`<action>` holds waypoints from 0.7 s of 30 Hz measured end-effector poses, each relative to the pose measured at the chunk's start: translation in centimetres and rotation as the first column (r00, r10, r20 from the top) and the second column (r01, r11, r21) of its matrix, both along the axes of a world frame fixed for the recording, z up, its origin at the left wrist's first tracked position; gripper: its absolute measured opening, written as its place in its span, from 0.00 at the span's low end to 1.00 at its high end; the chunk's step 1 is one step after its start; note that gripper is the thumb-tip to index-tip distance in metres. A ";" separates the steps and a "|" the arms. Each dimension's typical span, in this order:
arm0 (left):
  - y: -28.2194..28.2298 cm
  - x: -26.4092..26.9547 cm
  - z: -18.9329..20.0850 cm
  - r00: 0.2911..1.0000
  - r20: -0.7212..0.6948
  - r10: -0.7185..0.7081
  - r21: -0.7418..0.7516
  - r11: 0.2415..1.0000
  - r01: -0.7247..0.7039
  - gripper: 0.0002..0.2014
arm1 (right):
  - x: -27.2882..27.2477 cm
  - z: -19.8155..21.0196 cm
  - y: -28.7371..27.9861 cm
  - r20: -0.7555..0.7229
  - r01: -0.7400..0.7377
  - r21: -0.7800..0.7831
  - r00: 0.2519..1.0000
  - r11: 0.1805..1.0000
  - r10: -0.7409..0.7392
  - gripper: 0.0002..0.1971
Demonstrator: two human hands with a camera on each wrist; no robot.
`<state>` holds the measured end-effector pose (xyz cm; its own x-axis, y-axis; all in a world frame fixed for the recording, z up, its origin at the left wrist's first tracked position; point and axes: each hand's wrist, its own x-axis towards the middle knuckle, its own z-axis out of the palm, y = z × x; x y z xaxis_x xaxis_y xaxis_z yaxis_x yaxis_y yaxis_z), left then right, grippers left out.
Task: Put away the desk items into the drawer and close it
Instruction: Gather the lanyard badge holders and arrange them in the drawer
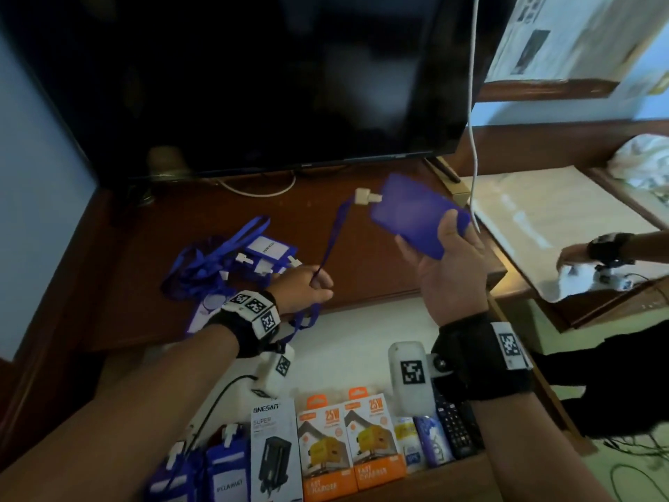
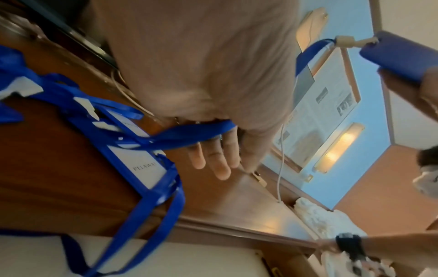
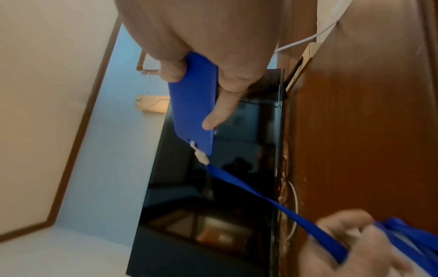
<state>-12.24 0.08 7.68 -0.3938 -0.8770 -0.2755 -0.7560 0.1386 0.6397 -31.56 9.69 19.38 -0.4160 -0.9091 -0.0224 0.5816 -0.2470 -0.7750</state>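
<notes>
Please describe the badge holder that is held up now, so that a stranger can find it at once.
In front of the dark TV screen, above the wooden desk, the right hand grips a plain blue badge holder. Unlike the holders on the desk, it is lifted, back showing.

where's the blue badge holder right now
In the head view, the badge holder is held by the right hand above the desk, right of centre, below the TV.

Black wrist straps (image 1: 481,353) with white square-coded marker tags (image 1: 253,307), bare forearms.
</notes>
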 end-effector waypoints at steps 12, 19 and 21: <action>-4.1 8.8 0.2 0.758 -0.233 0.609 0.249 0.791 -0.559 0.09 | -3.2 -5.6 1.2 -0.094 0.230 0.182 0.972 0.956 -0.216 0.10; 2.4 3.1 2.8 0.752 -0.413 0.515 0.346 0.852 -0.393 0.16 | -0.2 -8.7 1.6 -0.093 0.060 0.289 0.995 0.955 -0.035 0.15; 4.9 1.7 2.9 0.739 -0.457 0.494 0.402 0.856 -0.324 0.14 | 1.3 -9.4 1.7 -0.120 0.028 0.272 0.993 0.962 0.005 0.15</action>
